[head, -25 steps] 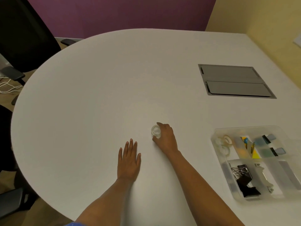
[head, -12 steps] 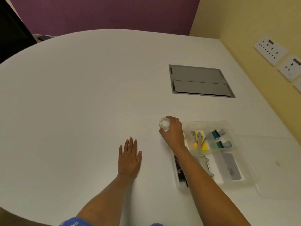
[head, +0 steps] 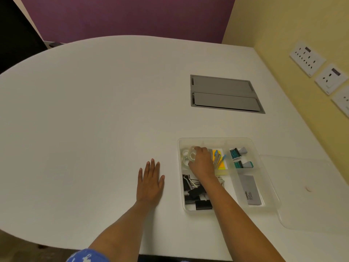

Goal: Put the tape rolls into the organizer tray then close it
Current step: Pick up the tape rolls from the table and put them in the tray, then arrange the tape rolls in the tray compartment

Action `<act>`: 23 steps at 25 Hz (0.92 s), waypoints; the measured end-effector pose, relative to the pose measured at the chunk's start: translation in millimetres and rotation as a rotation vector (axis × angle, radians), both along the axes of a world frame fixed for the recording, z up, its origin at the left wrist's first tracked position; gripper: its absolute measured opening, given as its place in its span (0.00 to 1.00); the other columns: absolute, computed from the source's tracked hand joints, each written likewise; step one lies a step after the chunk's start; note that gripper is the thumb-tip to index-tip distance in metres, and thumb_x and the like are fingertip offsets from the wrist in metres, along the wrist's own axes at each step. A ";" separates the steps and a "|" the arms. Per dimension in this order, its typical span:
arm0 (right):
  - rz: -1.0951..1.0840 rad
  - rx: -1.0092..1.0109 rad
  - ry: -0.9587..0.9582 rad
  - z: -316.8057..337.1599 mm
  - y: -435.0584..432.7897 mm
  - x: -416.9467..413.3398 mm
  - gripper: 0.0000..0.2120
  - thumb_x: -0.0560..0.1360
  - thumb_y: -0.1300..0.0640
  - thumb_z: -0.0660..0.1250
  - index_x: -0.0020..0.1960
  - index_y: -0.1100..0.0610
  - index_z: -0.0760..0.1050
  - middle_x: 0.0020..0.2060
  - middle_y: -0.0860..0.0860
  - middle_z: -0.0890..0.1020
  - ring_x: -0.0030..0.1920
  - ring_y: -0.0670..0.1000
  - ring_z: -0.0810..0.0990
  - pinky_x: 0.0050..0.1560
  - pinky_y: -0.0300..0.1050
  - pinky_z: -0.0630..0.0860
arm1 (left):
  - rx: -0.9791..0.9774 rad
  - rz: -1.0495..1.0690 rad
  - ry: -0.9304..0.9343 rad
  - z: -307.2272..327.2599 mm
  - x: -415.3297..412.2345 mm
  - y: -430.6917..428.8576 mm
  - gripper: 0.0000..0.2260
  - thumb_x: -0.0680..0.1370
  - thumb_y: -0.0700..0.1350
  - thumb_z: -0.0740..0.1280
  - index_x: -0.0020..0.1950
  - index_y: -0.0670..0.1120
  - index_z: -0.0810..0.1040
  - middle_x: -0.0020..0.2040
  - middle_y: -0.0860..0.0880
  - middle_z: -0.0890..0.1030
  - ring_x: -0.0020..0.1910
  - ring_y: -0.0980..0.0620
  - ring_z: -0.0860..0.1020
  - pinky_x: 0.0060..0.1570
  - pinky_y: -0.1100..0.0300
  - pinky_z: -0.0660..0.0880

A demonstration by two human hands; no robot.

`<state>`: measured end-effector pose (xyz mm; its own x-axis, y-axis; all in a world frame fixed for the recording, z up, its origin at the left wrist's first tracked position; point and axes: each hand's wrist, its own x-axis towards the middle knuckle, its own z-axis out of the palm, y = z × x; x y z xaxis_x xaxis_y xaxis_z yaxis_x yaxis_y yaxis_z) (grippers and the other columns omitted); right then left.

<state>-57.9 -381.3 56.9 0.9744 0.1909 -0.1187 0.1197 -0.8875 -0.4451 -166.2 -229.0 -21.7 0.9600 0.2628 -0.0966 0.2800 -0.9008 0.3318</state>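
A clear plastic organizer tray (head: 215,141) stands on the white table at the right. My right hand (head: 202,163) reaches into its far-left compartment and grips a clear tape roll (head: 192,155) there. Two more clear tape rolls (head: 185,161) lie beside it in the same compartment. Flat on the table to the left of the tray rests my left hand (head: 150,181), fingers spread, holding nothing. The tray's clear lid (head: 309,193) lies on the table to the right of the tray.
Other compartments hold black binder clips (head: 196,193), yellow sticky notes with pens (head: 219,159), teal clips (head: 238,157) and a grey box (head: 250,190). A grey cable hatch (head: 224,93) is set in the table behind the tray. Wall sockets (head: 319,67) line the yellow wall.
My right hand has carried the tape roll from the open table rightward into the tray's far-left compartment. My view has swung right. My left hand stays flat.
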 end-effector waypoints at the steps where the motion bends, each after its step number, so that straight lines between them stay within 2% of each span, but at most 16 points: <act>1: 0.016 -0.029 0.006 -0.5 0.4 0.2 0.25 0.72 0.65 0.64 0.68 0.62 0.66 0.62 0.59 0.72 0.63 0.58 0.70 0.57 0.49 0.74 | 0.003 0.006 0.009 1.5 0.2 -1.6 0.34 0.72 0.58 0.30 0.77 0.48 0.43 0.78 0.50 0.42 0.77 0.52 0.40 0.74 0.53 0.36; 6: 0.070 -0.154 0.038 -1.5 0.6 3.5 0.24 0.73 0.66 0.63 0.68 0.62 0.64 0.63 0.60 0.71 0.64 0.58 0.70 0.58 0.48 0.74 | -0.028 0.023 0.029 10.8 3.7 -6.0 0.37 0.70 0.58 0.30 0.77 0.48 0.46 0.79 0.49 0.44 0.77 0.51 0.42 0.75 0.52 0.39; 10: 0.074 -0.141 0.043 0.2 1.1 5.9 0.22 0.74 0.65 0.63 0.67 0.62 0.65 0.63 0.60 0.71 0.63 0.59 0.70 0.57 0.48 0.73 | -0.041 0.006 0.031 17.1 9.4 -7.2 0.38 0.69 0.59 0.30 0.77 0.48 0.49 0.79 0.48 0.46 0.77 0.51 0.45 0.75 0.53 0.42; 13: 0.054 -0.087 0.013 3.1 -1.0 10.0 0.19 0.75 0.63 0.63 0.66 0.62 0.67 0.62 0.60 0.73 0.63 0.59 0.70 0.57 0.49 0.73 | -0.068 0.015 -0.025 26.1 20.1 -5.3 0.38 0.70 0.59 0.31 0.76 0.48 0.56 0.78 0.48 0.53 0.77 0.50 0.50 0.75 0.53 0.46; 15: 0.031 -0.068 -0.026 6.0 -2.2 15.2 0.17 0.76 0.62 0.62 0.65 0.61 0.69 0.61 0.60 0.74 0.63 0.58 0.70 0.58 0.49 0.72 | -0.100 0.022 -0.080 35.4 30.0 -5.7 0.31 0.76 0.57 0.37 0.73 0.47 0.63 0.77 0.47 0.59 0.76 0.50 0.54 0.75 0.53 0.49; 18: -0.008 -0.044 -0.049 11.0 -1.8 22.2 0.17 0.77 0.63 0.60 0.65 0.61 0.70 0.62 0.59 0.75 0.63 0.58 0.71 0.60 0.49 0.71 | -0.131 0.010 -0.151 46.8 48.9 -7.3 0.17 0.82 0.48 0.51 0.68 0.47 0.69 0.73 0.47 0.67 0.74 0.49 0.61 0.74 0.52 0.54; 20: -0.013 -0.046 -0.066 13.6 -1.5 25.3 0.17 0.77 0.64 0.59 0.65 0.61 0.71 0.62 0.60 0.75 0.63 0.58 0.71 0.59 0.49 0.71 | -0.145 -0.007 -0.211 54.3 60.6 -10.2 0.15 0.81 0.45 0.54 0.66 0.47 0.72 0.70 0.47 0.71 0.71 0.50 0.65 0.73 0.53 0.57; 23: -0.005 -0.075 -0.084 14.9 -3.7 29.9 0.16 0.77 0.64 0.60 0.64 0.61 0.72 0.62 0.60 0.75 0.63 0.58 0.71 0.57 0.48 0.72 | -0.160 -0.028 -0.265 63.9 75.6 -18.2 0.14 0.81 0.46 0.57 0.65 0.47 0.74 0.69 0.47 0.72 0.70 0.50 0.67 0.71 0.53 0.57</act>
<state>-28.0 -385.0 71.8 0.9824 0.1799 -0.0505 0.1494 -0.9186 -0.3659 -90.6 -247.2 42.2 0.9639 0.2379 0.1199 0.1410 -0.8376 0.5278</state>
